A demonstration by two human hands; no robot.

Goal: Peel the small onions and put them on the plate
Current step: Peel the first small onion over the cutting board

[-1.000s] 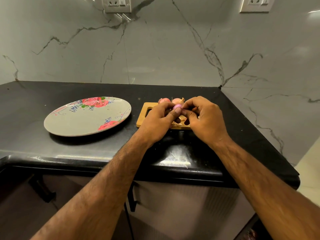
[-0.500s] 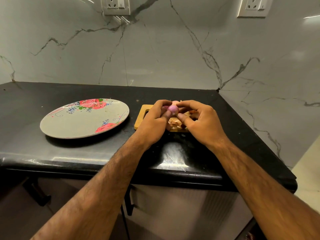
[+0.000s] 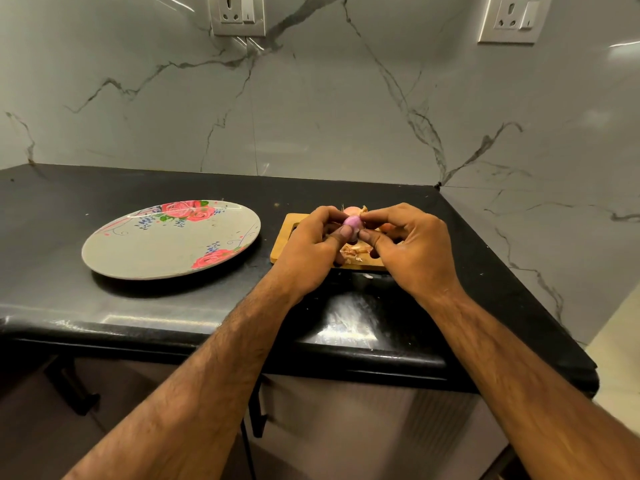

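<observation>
**While one onion is mid-peel, plate holds none**

As far as this view shows, the job is at an early stage.

- Plate (image 3: 145,251): count 1, floral, on the black counter (image 3: 207,306), left of everything else. No onion lies on it, so nothing is delivered yet.
- Wooden board (image 3: 281,240): count 1, just right of the plate, mostly hidden under the hands.
- Left hand (image 3: 311,247): above the board, thumb and curled fingers pinching the onion from the left.
- Onion in hand (image 3: 352,223): count 1, held between both hands over the board. The visible surface is pale pink and glossy, so I judge it nearly or fully peeled.
- Unpeeled onion (image 3: 351,211): 1 visible, just behind the fingers. Any others are hidden by the hands.
- Peel scraps (image 3: 353,250): several flakes on the board below the hands, too small to count.
- Right hand (image 3: 412,251): thumb and forefinger pinching the onion's right side. Whether they grip skin or flesh cannot be told.

Left to do: finish this onion, move it to the plate, then peel the rest.
</observation>
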